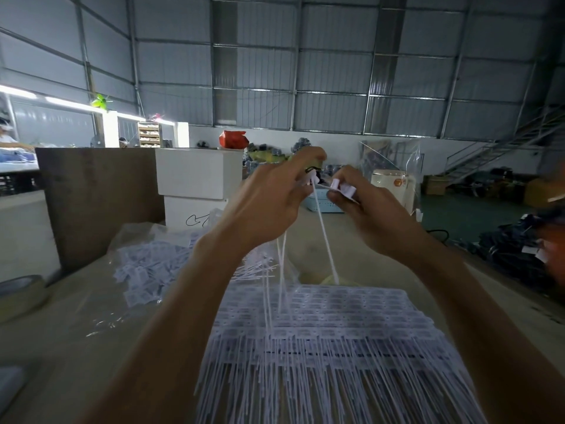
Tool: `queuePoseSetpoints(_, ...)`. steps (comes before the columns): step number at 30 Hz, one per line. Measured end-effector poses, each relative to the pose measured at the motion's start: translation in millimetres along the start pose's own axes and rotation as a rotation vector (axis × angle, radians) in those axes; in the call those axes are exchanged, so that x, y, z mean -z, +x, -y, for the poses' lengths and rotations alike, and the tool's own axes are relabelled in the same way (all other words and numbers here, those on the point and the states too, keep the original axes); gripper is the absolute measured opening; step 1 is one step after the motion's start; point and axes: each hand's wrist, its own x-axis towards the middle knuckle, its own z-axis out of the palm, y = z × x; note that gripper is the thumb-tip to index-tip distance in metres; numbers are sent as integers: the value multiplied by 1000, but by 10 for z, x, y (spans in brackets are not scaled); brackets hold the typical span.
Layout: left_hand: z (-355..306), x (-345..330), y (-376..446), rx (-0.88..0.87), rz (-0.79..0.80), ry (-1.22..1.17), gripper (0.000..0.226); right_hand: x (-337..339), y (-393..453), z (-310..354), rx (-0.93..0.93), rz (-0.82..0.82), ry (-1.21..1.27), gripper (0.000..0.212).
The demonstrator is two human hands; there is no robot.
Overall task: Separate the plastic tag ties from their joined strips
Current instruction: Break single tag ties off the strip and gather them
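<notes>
White ties (324,240) pinched between left hand (269,206) and right hand (363,212), both curled on tag heads, tails dangling. Loose pile (146,270) beyond left wrist: some done. Strips (321,325) stacked on worktop (76,347) under forearms: most left, I judge.

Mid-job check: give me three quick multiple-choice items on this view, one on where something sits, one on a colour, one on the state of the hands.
1. Where does the stack of joined tie strips lie?
A. On the table, below the raised hands
B. On the white boxes
C. On the staircase

2. What colour is the bag on the far ledge?
A. Blue
B. Red
C. Black

3. What are the hands doing?
A. Both resting flat on the table
B. Only one holds anything
C. Left hand and right hand both pinch tag ties

Answers: 1 A, the strips spread on the table under the forearms. 2 B, it is plainly red. 3 C, white tie heads show at both sets of fingertips, with tails hanging down.
</notes>
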Motion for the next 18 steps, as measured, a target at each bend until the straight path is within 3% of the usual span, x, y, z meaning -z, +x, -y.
queuePoseSetpoints(7, 19, 23, -18, -50, -120, 38, 20, -65, 7, -97, 54, 12, -53, 9)
queuePoseSetpoints(10, -1, 39, -11, -103, -192, 16, 19, -38, 8, -48, 44, -70, 5, 12)
queuePoseSetpoints(18, 24, 68, -11, -39, -212, -37, 31, 23, 1, 128, 14, -177, 224, 16)
